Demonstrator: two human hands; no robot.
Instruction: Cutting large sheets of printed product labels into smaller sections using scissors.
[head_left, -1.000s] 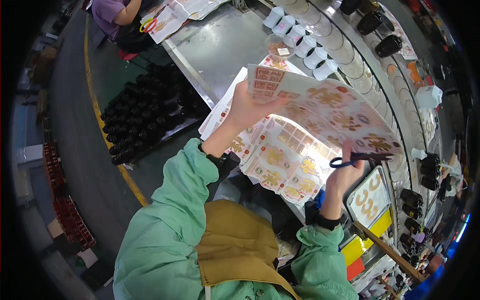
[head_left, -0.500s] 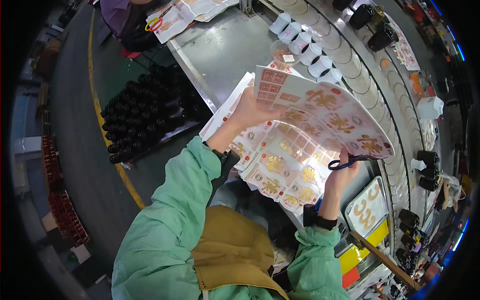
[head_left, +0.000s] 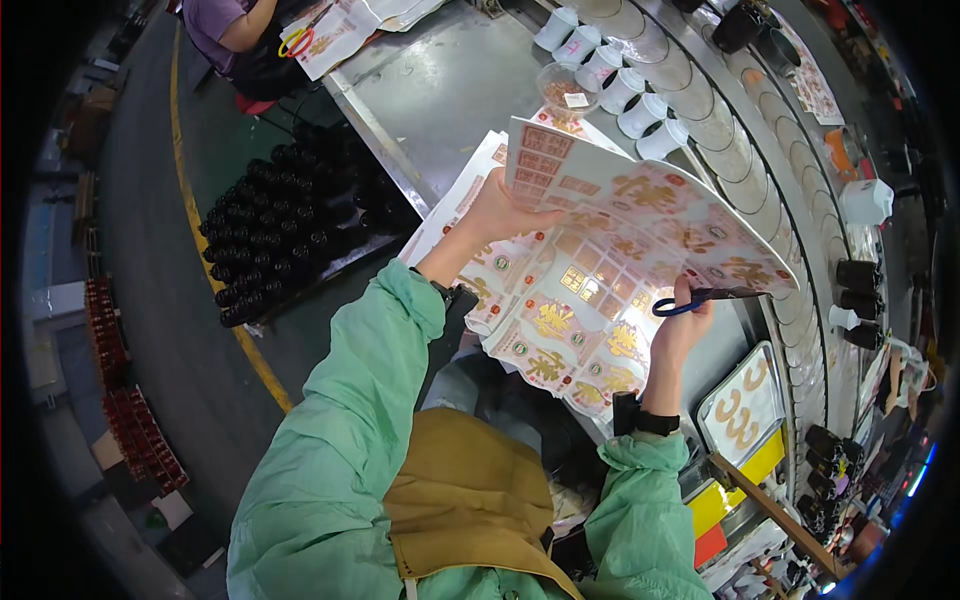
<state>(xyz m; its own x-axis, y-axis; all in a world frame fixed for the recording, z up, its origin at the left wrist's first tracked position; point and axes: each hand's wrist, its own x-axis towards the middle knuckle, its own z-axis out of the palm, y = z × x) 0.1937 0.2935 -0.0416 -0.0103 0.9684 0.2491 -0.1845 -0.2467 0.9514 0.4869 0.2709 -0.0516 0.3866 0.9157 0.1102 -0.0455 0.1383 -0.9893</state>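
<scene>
My left hand [head_left: 503, 212] is closed on the left edge of a large white printed sheet [head_left: 655, 200], which stands raised and curved, thumb on its near face. In my right hand [head_left: 682, 328] is a pair of scissors [head_left: 668, 307] with dark blue loops, its dark blades pointing right along the sheet's lower edge. The fingers of that hand also seem to touch the sheet. Below lies a stack of similar sheets [head_left: 545, 345] with gold and red patterns, glossy under the light. Part of the stack is hidden behind the raised sheet.
White cups [head_left: 622, 90] line the conveyor [head_left: 690, 100], beside a clear round tub [head_left: 570, 88]. A metal tray [head_left: 742, 410] with curved tan pieces sits at right. Dark jars [head_left: 265, 225] crowd a low platform at left. Yellow-handled scissors [head_left: 297, 42] lie near another person's arm [head_left: 248, 25].
The raised sheet has opened a little wider and its right corner has shifted slightly right. Both hands keep their hold. At the upper left, more of the other person's arm shows.
</scene>
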